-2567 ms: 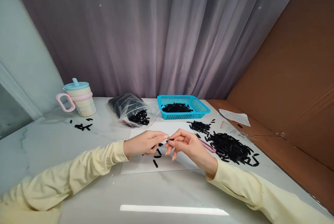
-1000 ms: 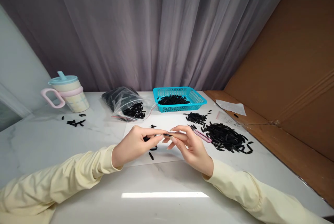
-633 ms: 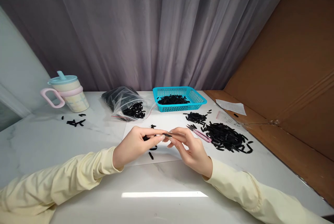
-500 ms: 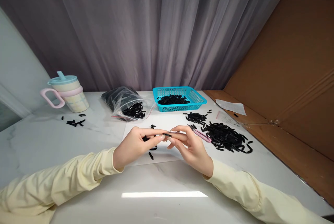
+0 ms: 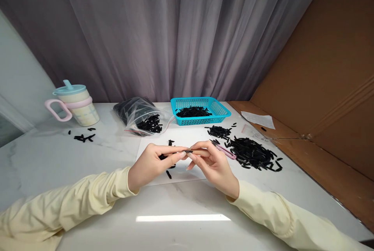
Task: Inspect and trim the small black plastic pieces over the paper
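Over a white sheet of paper (image 5: 187,176), my left hand (image 5: 154,163) pinches a small, narrow black oblong piece (image 5: 189,151) between thumb and forefinger. My right hand (image 5: 214,169) meets it from the other side, thumb and forefinger closed at the piece's right end. Its other fingers are curled behind and partly hidden. Several loose black pieces (image 5: 168,174) lie on the paper, some covered by my left hand. Just right of my right hand is a pink-handled tool (image 5: 229,153), its far end among the black pieces; I cannot tell its kind.
A large heap of black pieces (image 5: 253,153) and a smaller one (image 5: 219,131) lie right. Behind stand a blue basket (image 5: 201,120) and a clear zip bag (image 5: 131,120), both holding black pieces. A lidded cup (image 5: 84,112) is at left, a paper slip (image 5: 258,119) at right.
My right thumb and forefinger have closed in on the black piece, which now lies more level between both hands. The things on the table have stayed put.
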Demonstrator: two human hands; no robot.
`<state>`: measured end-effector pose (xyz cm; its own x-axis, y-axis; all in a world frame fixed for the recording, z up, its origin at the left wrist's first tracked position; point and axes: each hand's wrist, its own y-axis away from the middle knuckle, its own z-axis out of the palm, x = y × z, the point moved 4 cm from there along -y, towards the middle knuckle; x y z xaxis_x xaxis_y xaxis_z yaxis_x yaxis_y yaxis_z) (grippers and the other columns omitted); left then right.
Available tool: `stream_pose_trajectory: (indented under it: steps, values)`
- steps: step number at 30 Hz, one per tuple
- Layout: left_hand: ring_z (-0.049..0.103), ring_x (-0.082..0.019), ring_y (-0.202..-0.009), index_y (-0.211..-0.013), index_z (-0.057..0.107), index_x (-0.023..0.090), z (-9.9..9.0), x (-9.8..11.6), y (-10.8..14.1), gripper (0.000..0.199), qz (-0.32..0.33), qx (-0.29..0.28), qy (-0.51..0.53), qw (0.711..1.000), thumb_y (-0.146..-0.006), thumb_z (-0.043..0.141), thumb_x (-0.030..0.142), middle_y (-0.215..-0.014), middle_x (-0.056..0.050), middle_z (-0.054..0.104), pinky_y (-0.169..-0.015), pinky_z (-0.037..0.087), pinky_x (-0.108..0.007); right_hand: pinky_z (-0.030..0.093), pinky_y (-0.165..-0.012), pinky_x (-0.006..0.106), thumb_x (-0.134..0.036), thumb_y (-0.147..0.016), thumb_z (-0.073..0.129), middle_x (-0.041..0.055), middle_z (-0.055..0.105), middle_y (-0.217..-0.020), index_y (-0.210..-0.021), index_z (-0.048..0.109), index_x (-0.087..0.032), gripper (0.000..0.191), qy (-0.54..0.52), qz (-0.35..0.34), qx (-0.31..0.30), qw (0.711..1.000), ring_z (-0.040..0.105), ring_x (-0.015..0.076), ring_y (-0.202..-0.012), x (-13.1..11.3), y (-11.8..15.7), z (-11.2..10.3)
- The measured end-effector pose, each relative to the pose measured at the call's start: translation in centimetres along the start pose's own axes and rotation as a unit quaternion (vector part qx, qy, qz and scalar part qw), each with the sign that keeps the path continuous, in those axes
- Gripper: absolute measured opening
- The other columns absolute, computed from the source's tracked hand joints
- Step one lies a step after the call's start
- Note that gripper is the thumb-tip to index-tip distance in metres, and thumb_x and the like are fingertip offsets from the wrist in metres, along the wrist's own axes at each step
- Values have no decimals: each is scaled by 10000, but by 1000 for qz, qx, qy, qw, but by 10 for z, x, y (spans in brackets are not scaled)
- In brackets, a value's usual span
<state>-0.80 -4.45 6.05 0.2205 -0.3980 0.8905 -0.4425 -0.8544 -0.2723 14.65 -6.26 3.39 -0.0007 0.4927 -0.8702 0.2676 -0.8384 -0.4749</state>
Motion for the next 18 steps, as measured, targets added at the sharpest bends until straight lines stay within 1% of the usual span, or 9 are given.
stream_pose_trajectory:
  steps: [3,7,10,13,18]
  values:
    - [473,-87,-437,-961,715,121,0,-2,-1,245,0,5,10,1000,-795,566,221,-635,-30,686,-354,313,-198,597,-595,316,-265,-877,533,51,629,-879,-959,486,-203,113,3,0,8,1000,652,161,-738,0,0,1]
    - [511,-101,-475,-983,707,129,1,-2,-1,248,15,3,0,1000,-801,553,198,-636,-21,690,-389,365,-202,598,-603,326,-272,-890,512,57,640,-886,-982,475,-200,122,-32,15,2,999,646,171,-798,2,-1,2]
    - [482,-92,-463,-973,710,135,1,-3,-2,242,27,6,-12,1000,-801,548,187,-613,-8,677,-386,354,-200,599,-597,334,-287,-893,509,58,657,-869,-984,467,-202,131,-57,20,3,998,642,189,-845,3,-1,3]
    - [417,-77,-429,-971,712,141,1,-4,-2,243,34,7,-17,999,-806,540,190,-567,8,644,-363,306,-196,596,-597,338,-308,-890,512,65,662,-886,-989,464,-201,153,-72,20,-1,997,642,201,-873,4,-2,3]
    - [338,-64,-414,-975,713,144,2,-5,-2,251,29,3,-14,999,-810,528,185,-528,19,593,-358,251,-195,592,-585,324,-295,-895,506,72,659,-907,-994,468,-197,144,-91,16,-4,996,639,201,-891,4,-2,3]
